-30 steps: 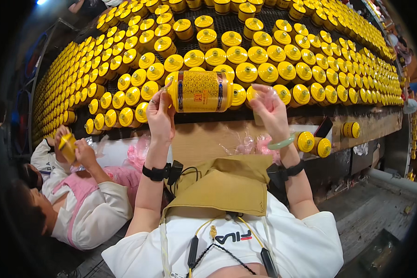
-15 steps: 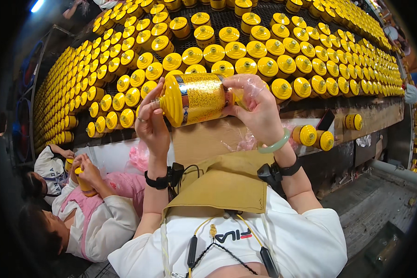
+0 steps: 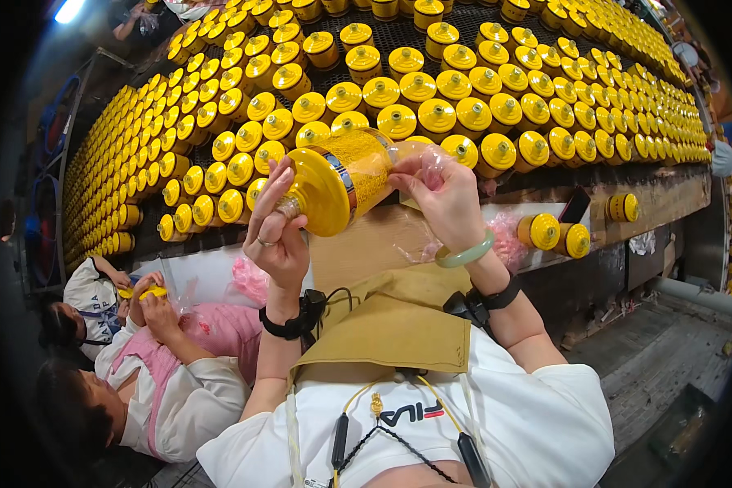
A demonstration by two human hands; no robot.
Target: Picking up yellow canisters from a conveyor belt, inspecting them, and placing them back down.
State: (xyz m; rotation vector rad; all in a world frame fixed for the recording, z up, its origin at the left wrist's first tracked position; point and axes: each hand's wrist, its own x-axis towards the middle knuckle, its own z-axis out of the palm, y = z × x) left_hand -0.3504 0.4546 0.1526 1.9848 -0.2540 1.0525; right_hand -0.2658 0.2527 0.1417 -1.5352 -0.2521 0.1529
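Observation:
A yellow drum-shaped cylinder (image 3: 366, 167) with a gold patterned band lies tilted in the air before me. Its stepped yellow end faces left and toward me, with a short stem at the centre. My left hand (image 3: 278, 224) has its fingers closed round that stem. At the far right end, thumb and fingers of my right hand (image 3: 443, 195) pinch clear plastic film (image 3: 406, 154) against the cylinder. The fingers partly hide that end. A green bangle (image 3: 465, 250) circles my right wrist.
Many similar yellow cylinders (image 3: 436, 115) stand in rows on a dark mesh surface beyond my hands. Several more lie near a phone (image 3: 575, 206) at right. Pink plastic (image 3: 253, 278) is bunched at left. Close on my left, a co-worker in a pink apron (image 3: 219, 329) handles yellow pieces.
The cylinder has turned so its stepped end faces more toward me. My left fingers have shifted lower round the stem. My right hand has moved slightly, drawing at the film.

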